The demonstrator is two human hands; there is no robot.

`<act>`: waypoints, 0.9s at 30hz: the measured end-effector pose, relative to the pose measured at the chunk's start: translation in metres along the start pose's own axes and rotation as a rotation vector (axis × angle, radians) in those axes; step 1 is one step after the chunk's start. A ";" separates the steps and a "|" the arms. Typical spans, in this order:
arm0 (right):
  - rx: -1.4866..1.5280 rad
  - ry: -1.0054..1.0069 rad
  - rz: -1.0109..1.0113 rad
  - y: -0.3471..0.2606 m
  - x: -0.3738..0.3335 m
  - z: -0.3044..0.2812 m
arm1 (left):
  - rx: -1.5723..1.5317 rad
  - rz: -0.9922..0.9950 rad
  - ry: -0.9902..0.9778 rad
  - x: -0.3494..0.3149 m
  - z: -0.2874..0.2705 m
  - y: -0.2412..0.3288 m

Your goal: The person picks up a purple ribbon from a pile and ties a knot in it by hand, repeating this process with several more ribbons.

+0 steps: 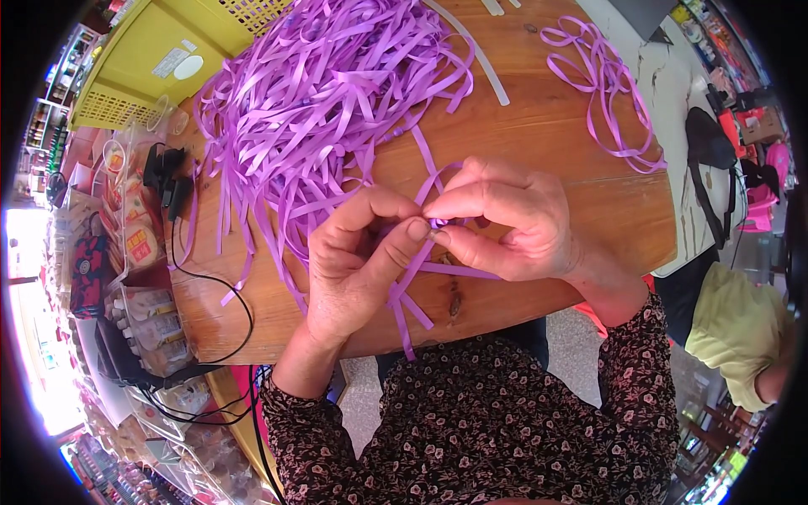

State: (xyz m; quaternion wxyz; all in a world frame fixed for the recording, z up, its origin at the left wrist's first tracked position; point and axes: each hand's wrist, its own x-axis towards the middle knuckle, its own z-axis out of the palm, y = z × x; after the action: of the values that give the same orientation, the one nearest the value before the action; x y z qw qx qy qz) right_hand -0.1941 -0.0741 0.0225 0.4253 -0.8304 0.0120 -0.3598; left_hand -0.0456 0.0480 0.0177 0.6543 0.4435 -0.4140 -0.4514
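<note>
Above the wooden table, my left hand (360,251) and my right hand (515,220) meet fingertip to fingertip. Both pinch a purple ribbon (410,275) between thumb and forefinger. Its tails hang below the fingers toward the table's near edge, and a loop of it rises behind the right hand. What exactly sits at the pinch, perhaps a knot, is mostly covered by the fingertips. Just beyond my left hand lies a big heap of purple ribbons (328,93), with strands trailing toward me.
A small bunch of ribbon (602,93) lies at the table's (522,126) far right. A yellow plastic basket (139,63) stands far left. Black cables (240,290) run down the left edge beside plastic containers (151,328). Another person's yellow sleeve (736,332) shows at right.
</note>
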 end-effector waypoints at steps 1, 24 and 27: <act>-0.018 0.024 -0.038 0.000 0.000 0.000 | 0.024 0.025 -0.028 0.000 -0.001 -0.001; -0.026 0.102 -0.157 0.002 -0.003 0.007 | -0.003 0.023 0.013 -0.011 0.002 -0.006; -0.042 0.104 -0.081 0.002 0.000 0.004 | -0.200 -0.083 0.039 -0.010 0.000 -0.008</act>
State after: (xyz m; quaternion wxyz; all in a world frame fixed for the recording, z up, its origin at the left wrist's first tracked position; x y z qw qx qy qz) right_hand -0.1910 -0.0725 0.0191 0.3917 -0.8191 0.0077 -0.4190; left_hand -0.0496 0.0562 0.0089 0.6841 0.4014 -0.3353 -0.5084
